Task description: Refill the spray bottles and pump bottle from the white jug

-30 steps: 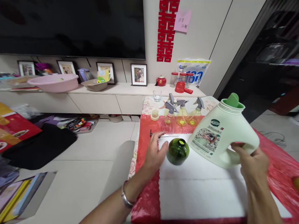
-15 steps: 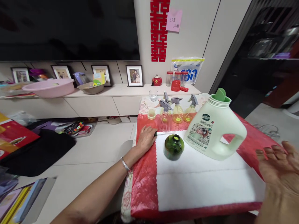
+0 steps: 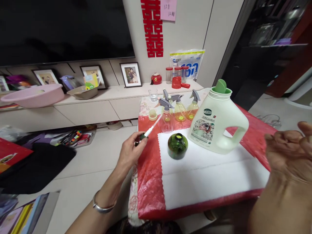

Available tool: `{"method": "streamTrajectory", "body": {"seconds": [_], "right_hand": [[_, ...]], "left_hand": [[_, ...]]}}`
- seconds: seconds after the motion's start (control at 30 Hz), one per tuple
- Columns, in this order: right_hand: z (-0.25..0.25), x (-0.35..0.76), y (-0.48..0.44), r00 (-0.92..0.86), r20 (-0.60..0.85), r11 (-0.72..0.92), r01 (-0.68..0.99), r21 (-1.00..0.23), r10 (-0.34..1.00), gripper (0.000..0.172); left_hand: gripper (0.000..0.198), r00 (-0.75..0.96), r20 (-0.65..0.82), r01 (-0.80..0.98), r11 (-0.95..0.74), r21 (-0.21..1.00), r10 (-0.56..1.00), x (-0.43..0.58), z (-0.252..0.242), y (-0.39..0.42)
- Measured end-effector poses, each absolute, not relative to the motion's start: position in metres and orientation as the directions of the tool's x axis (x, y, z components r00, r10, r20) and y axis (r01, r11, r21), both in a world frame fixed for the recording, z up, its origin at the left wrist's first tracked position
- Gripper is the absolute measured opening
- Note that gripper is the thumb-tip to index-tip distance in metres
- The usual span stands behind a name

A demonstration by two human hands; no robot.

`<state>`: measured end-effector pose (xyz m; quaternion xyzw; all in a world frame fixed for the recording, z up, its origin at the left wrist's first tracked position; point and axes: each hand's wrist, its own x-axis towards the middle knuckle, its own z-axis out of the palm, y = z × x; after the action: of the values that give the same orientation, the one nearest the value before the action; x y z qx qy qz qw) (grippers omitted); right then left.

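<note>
Pink basin [image 3: 31,96] and framed photo [image 3: 131,74] on shelf [image 3: 114,93]

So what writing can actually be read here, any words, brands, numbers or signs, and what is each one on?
"SilkGarden": front label of the pale green jug; its smaller print is too small to read.
"100": large blue numerals on the plastic bag by the wall; the rest is blurred.
"囍": red paper cut-out on the wall.
Handwriting on the pink note: too blurred.
Print on the white pen in the left hand: none legible.
</note>
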<state>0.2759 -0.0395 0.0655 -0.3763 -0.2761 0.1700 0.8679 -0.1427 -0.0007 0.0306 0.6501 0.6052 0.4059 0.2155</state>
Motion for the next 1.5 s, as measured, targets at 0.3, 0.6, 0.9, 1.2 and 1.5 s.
{"method": "streamTrajectory", "body": {"seconds": [0.3, 0.6, 0.9, 1.2, 1.5], "right_hand": [[0.067, 0.268, -0.035, 0.692, 0.496, 0.727, -0.060, -0.684, 0.524, 0.044], [0.068, 0.261, -0.036, 0.649, 0.513, 0.736, -0.110, -0.668, 0.562, 0.043], [0.076, 0.239, -0.042, 0.579, 0.536, 0.715, -0.120, -0.689, 0.614, 0.037], [0.062, 0.199, -0.038, 0.138, 0.554, 0.561, -0.018, -0.827, 0.821, 0.027], [0.051, 0.183, -0.027, 0.020, 0.402, 0.398, 0.115, -0.910, 0.915, 0.028]], "left_hand": [[0.030, 0.526, 0.531, 0.778, -0.629, 0.016, 0.664, -0.153, 0.114, 0.010], [0.041, 0.776, 0.437, 0.616, -0.695, -0.372, 0.454, -0.119, 0.160, 0.022], [0.024, 0.742, 0.380, 0.559, -0.823, 0.106, 0.553, -0.079, 0.160, 0.024], [0.045, 0.913, 0.228, 0.359, -0.931, -0.064, 0.337, -0.058, 0.132, 0.032], [0.041, 0.931, 0.233, 0.268, -0.959, 0.087, 0.281, -0.052, 0.115, 0.039]]}}
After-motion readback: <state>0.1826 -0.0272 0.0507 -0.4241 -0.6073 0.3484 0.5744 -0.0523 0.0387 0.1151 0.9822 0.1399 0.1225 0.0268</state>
